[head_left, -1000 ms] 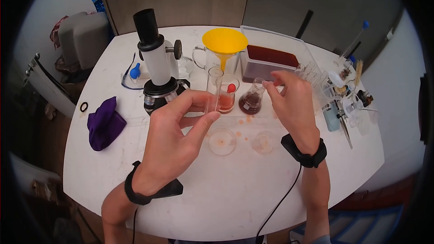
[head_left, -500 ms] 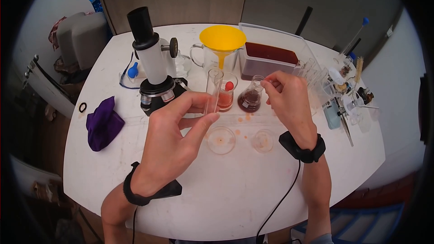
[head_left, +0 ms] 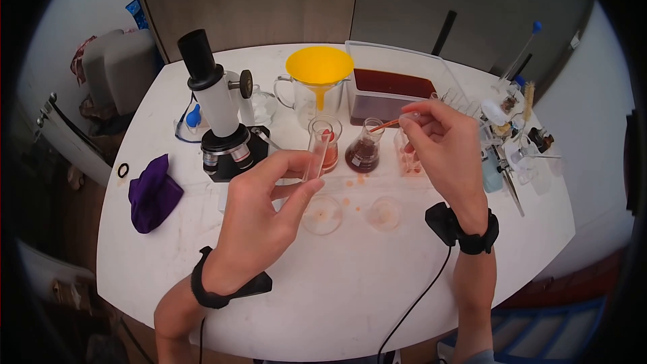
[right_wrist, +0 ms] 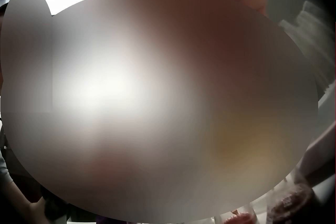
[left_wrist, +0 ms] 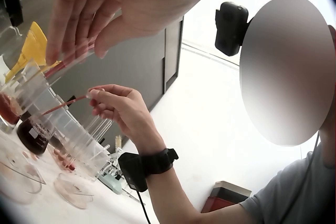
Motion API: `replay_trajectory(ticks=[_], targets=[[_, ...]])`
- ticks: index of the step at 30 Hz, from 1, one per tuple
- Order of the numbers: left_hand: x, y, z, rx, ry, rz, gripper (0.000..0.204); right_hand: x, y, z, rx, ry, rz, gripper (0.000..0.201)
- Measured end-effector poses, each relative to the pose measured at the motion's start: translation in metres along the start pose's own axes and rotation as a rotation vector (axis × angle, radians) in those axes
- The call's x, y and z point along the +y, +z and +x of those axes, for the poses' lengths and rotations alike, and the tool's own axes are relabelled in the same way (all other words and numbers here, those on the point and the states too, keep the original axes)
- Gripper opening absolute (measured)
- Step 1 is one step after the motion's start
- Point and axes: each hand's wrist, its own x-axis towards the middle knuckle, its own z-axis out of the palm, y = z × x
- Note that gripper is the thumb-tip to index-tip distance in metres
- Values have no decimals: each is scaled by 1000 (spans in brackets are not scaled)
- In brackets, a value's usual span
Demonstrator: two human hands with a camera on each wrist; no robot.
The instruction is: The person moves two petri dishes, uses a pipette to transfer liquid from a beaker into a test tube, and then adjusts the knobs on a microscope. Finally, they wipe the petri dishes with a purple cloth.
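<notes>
Since the earlier frame, the red tube (head_left: 385, 125) has tilted into view. The left hand (head_left: 259, 219) pinches a test tube (head_left: 319, 141) low, apparently keeping its mouth clear; beyond, the right hand (head_left: 441, 145) pinches the red tube, slanting leftward to the flask (head_left: 362, 156).

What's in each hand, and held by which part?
Left hand: a clear test tube, by its lower part. Right hand: a thin reddish pipette, pinched near the end away from the flask.
</notes>
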Motion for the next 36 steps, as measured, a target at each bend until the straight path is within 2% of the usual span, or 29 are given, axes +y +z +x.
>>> replay_trajectory(ticks=[4,10,17,19,23,27,29,32,36], targets=[[-1,17,5,-17,47,47,20,-5,-13,-3,46,7,117,12],[4,33,22,-30,82,63,22,0,-14,-2,-20,50,89,12],[8,38,26,-28,87,94,20,-5,-20,-4,9,18,165,11],[7,35,24,-30,77,83,21,3,-13,2,-105,-74,-48,14],[10,31,21,-31,67,101,21,35,21,11,-182,-178,-145,18],[9,26,19,-27,62,98,21,33,35,10,-134,-167,-168,19],[8,25,19,-27,63,95,22,28,37,8,8,-82,-174,19],[8,24,18,-27,68,88,22,29,38,6,-8,-22,-176,16],[7,22,18,-20,63,91,22,36,40,6,15,-76,-153,14]])
